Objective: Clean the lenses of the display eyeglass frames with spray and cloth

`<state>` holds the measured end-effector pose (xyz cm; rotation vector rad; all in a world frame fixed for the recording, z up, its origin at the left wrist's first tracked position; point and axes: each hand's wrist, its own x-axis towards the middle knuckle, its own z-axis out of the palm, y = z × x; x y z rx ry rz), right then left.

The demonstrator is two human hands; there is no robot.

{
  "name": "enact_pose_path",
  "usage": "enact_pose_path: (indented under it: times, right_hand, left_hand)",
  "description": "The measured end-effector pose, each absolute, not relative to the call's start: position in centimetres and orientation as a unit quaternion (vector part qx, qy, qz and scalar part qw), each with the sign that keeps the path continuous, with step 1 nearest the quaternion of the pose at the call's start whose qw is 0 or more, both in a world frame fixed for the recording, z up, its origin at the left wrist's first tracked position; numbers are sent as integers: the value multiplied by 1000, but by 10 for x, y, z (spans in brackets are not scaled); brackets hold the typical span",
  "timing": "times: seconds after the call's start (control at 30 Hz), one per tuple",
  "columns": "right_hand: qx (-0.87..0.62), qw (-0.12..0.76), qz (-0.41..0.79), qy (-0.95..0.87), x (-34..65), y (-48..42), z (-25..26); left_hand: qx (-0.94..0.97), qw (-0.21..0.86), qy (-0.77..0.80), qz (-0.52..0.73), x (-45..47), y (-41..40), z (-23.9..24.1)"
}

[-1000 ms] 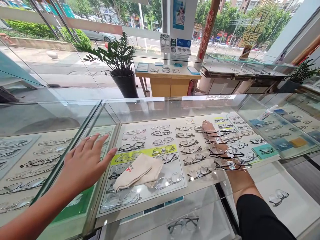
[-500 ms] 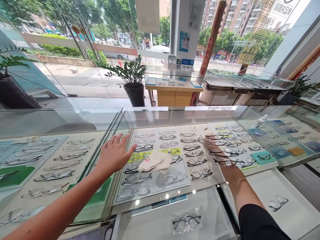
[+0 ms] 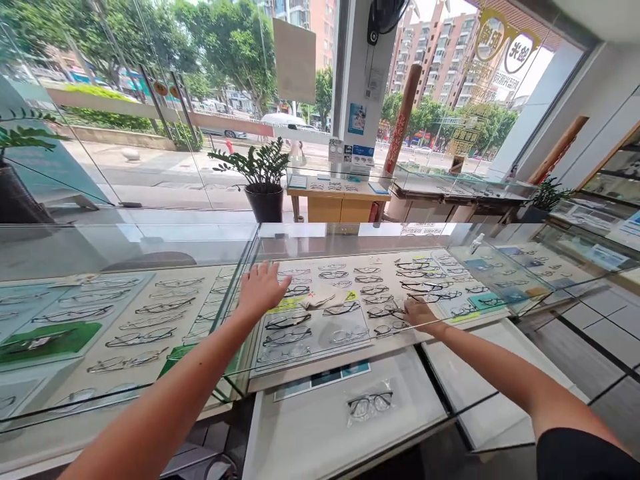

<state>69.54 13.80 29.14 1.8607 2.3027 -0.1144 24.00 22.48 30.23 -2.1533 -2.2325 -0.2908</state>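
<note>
Left hand (image 3: 261, 291): extended over the glass display counter (image 3: 150, 247), fingers spread and palm down, laid flat near the seam between two glass cases; nothing is gripped.

Right hand (image 3: 419, 313): reached into the open back of the case, fingers curled loosely at the near edge of the pale display tray (image 3: 360, 350); whether a frame is pinched cannot be told.

One folded cream cleaning cloth (image 3: 324, 296) is seen just beside the left hand, lying on the tray across a yellow-green card strip (image 3: 286, 305). A small red mark is carried on the cloth; it cannot be read.

Spectacle frames (image 3: 285, 321) are set out in rows on the tray, mostly dark or clear-rimmed; too many and too small for an exact count.

One dark-rimmed pair in a clear plastic bag (image 3: 370, 404) is noted on the white pulled-out drawer (image 3: 310, 427) below.

One small white spray bottle (image 3: 477, 241) stands on the glass to the right.

Two potted green plants (image 3: 263, 175) are in view near the window. Large yellow characters on the window glass (image 3: 505, 47) are not legible with certainty.
</note>
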Motion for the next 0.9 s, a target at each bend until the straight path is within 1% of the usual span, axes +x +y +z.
enact_pose_path:
  times: [0.13,0.23,0.33,0.37,0.4,0.47,0.53,0.57,0.63,0.7,0.8,0.9]
  right_hand:
    - [585,148,-117,789,677,109,289]
    - [530,174,-173,812,655,86,297]
    - [450,173,-224,847,635,67,333]
    - [422,160,-238,860,631,64,354]
    - [388,128,-248,878,630,63,377]
    - [383,66,-224,894,634,71,428]
    - [419,28,-169,892,646,95,472]
    - [447,13,-127,885,654,113,488]
    - [507,14,-43,861,672,155,506]
    - [560,53,23,827,688,198,507]
    - [599,77,45,796,707,252,488]
    - [616,92,57,781,721,286,460]
  left_hand:
    - [-696,6,-710,-106,241,228,301]
    - [-699,-3,-707,-109,242,229,302]
    - [-699,-6,-707,-111,242,228,302]
    - [-699,-7,-707,-112,242,228,302]
    - [-699,-7,-706,-113,242,228,302]
    - [-698,-7,-707,-115,242,227,301]
    - [-697,-6,-707,-118,242,227,301]
    - [-697,-5,-707,-119,241,227,302]
    - [-697,-5,-708,-117,241,226,303]
    - [-695,-3,-710,-114,241,224,305]
    - [-693,0,-712,-115,241,221,309]
    - [-689,1,-715,-117,240,219,309]
